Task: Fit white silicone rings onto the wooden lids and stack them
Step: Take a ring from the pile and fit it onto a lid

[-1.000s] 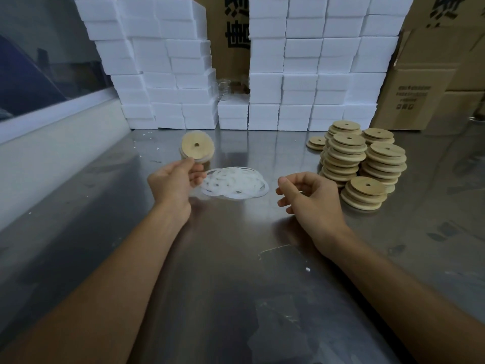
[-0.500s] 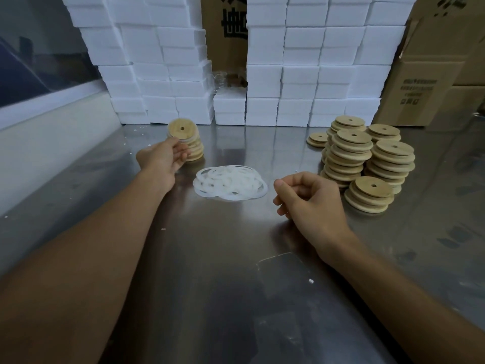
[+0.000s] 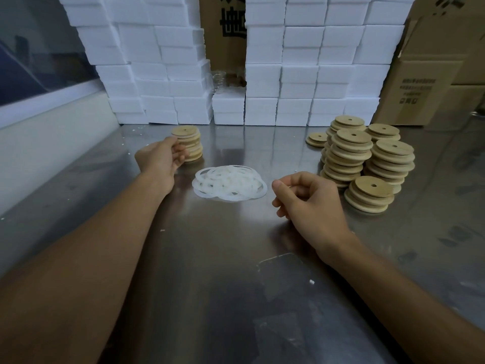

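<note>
On steel tabletop we see pile of white silicone rings between our hands. Left hand beside short stack of ringed lids, fingers curled against its side; grip or mere touch, we cannot tell. Right hand loosely curled, holding nothing, near bare wooden lid stacks. White foam boxes behind.
</note>
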`<state>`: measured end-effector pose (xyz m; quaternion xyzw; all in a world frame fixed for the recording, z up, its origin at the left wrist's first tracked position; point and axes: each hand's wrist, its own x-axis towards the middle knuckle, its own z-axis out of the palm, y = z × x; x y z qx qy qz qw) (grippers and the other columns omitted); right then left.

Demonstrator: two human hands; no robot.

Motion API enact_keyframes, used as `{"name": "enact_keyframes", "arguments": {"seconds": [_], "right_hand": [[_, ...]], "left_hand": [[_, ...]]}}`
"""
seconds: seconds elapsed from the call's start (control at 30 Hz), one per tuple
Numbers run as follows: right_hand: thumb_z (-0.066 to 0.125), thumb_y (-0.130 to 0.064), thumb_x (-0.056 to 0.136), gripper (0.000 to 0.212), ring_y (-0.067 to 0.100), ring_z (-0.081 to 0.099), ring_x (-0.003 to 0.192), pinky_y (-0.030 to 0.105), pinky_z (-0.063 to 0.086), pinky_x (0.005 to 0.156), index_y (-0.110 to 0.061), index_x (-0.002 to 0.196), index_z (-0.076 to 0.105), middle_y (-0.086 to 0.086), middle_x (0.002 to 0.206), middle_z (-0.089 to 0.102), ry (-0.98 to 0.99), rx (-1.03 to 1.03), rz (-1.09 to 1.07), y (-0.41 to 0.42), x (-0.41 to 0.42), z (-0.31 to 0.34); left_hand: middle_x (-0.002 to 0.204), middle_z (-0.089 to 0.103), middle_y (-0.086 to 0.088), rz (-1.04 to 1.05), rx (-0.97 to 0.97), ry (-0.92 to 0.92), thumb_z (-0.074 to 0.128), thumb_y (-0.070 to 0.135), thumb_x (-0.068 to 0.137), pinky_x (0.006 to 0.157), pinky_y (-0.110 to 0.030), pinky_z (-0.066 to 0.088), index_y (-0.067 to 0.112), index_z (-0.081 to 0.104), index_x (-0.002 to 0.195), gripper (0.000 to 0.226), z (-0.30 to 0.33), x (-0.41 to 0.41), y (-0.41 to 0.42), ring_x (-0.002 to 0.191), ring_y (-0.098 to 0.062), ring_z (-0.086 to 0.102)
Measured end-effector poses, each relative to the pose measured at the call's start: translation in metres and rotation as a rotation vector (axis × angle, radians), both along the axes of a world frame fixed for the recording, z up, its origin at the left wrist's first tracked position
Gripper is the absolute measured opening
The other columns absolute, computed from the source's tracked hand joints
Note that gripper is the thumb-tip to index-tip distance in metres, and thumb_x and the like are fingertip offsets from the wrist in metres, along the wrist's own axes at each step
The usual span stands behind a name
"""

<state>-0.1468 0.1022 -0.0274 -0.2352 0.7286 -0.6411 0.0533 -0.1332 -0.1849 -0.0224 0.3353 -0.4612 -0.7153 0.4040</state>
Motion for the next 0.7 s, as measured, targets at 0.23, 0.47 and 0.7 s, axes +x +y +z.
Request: {"name": "enact_keyframes", "arguments": {"seconds": [0.23,0.47,0.7], "right_hand": [[0.068,-0.021,0.092,0.010,0.010,0.064,0.053,0.023,0.052,0.058,-0.013,0.086,0.068,0.003,0.065,0.071,0.010,0.001,-0.001,0.001,0.000,-0.001],[0.068,-0.020,0.091,0.010,0.011,0.064,0.053,0.025,0.052,0.059,-0.011,0.086,0.068,0.004,0.064,0.071,0.005,-0.010,-0.003,0.001,0.000,-0.001],[0.068,-0.020,0.091,0.010,0.010,0.063,0.052,0.024,0.050,0.058,-0.011,0.086,0.068,0.003,0.063,0.071,-0.003,-0.010,0.000,0.000,-0.001,-0.001]], "left_hand": [[0.109,0.055,-0.001,0.303,-0.423,-0.223,0.081,0.031,0.068,0.065,-0.010,0.044,0.025,0.050,0.104,0.048,-0.008,-0.005,0.009,0.094,-0.015,0.057],[0.144,0.042,0.001,0.127,-0.635,-0.569,0.078,0.054,0.059,0.106,-0.045,0.037,0.040,0.031,0.142,0.097,-0.010,-0.020,0.006,0.131,-0.025,0.042],[0.131,0.058,0.005,0.161,-0.678,-0.563,0.078,0.052,0.068,0.105,-0.042,0.038,0.038,0.051,0.131,0.070,-0.012,-0.027,0.001,0.121,-0.024,0.051]]}}
